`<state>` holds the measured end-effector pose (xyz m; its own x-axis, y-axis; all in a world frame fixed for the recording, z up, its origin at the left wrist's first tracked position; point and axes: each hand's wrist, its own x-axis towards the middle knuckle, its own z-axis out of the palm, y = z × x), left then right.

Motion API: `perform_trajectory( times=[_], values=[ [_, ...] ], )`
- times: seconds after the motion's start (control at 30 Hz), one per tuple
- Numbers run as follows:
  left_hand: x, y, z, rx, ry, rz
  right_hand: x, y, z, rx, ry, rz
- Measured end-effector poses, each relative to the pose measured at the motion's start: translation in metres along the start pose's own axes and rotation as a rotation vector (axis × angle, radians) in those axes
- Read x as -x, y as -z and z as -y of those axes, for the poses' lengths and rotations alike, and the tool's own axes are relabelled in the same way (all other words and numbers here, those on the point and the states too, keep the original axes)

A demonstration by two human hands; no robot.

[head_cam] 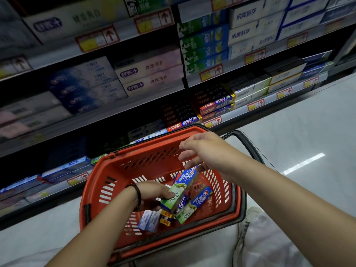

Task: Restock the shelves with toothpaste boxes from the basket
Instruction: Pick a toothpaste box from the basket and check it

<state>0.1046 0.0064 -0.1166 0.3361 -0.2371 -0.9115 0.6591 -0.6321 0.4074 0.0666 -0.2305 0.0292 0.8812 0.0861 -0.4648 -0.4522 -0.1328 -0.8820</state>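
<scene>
A red plastic basket [107, 170] stands on the floor in front of the shelves. Inside it, my left hand [152, 193], with a dark bead bracelet on the wrist, grips the lower end of a green and blue toothpaste box [181, 189] that tilts upward. My right hand [200, 151] hovers over the box's upper end with its fingers spread and relaxed; whether it touches the box is unclear. A second green and blue box [194, 206] lies beside the first, and a pale blue box [149, 220] lies at the basket's near end.
Shelves [119, 120] stocked with toothpaste boxes and red price tags rise behind the basket. Red and blue boxes [210, 108] fill the shelf just above it. The basket's black handle [248, 143] hangs to the right. My white shoe [250, 218] stands beside the basket on pale floor.
</scene>
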Motion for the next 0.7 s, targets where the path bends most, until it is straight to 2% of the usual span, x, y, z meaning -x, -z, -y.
perform_trajectory(
  times=[0.3, 0.53, 0.7],
  values=[
    [0.083, 0.026, -0.001, 0.052, -0.152, -0.006, 0.005, -0.012, 0.007, 0.035, -0.012, 0.034],
    [0.135, 0.027, -0.01, 0.1, -0.217, -0.03, 0.002, -0.023, 0.005, 0.179, 0.004, 0.021],
    [0.137, 0.024, 0.002, 0.274, -0.305, -0.077, 0.002, -0.037, 0.001, 0.235, -0.018, 0.066]
  ],
)
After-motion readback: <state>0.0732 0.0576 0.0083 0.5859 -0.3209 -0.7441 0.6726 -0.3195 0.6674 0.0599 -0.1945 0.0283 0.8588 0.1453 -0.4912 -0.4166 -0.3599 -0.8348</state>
